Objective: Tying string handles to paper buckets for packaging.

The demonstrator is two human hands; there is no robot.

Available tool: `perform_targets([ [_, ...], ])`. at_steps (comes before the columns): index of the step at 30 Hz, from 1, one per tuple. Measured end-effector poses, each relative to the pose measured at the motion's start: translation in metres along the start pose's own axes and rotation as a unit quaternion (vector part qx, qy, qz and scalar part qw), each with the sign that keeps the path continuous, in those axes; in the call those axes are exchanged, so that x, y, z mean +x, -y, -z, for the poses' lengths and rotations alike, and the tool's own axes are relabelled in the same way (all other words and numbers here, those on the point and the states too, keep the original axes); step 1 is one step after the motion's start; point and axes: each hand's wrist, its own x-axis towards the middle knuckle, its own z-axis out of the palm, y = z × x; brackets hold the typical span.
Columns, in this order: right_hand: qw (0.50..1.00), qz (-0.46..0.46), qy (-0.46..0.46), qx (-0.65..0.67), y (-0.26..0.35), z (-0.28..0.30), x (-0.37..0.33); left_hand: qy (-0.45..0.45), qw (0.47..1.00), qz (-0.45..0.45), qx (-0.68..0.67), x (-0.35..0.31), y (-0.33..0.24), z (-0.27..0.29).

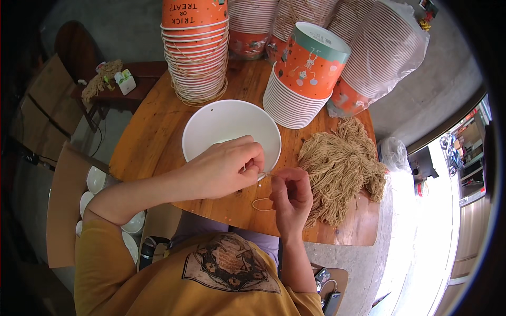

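Over the near rim of a white paper bucket (197,129), my left hand (226,163) is closed, its fingers curled on a tan cord. My right hand (292,192) pinches the same thin cord (261,205), which spans the short gap between the hands. A loop of it hangs below, over the table edge side. The bucket stands with its open mouth up, and its white inside shows. To the right of my right hand lies a heaped bundle of tan cords (345,168).
On the wooden table (153,137), a stack of orange-and-white buckets with cord handles (195,63) stands far left. An upside-down stack (305,73) sits behind the bucket. Plastic-wrapped stacks (382,47) line the back. A cardboard box (68,210) with white buckets is at lower left.
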Motion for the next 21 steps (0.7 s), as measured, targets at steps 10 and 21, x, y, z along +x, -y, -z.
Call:
perform_targets([
  [10,0.953,0.124,0.04,-0.274,0.018,-0.003,0.005,0.008,1.0,0.007,-0.022,0.0,-0.001,-0.001],
  [21,0.921,0.17,0.029,-0.349,0.014,0.007,0.007,-0.032,0.997,-0.064,0.024,-0.004,0.0,0.0],
])
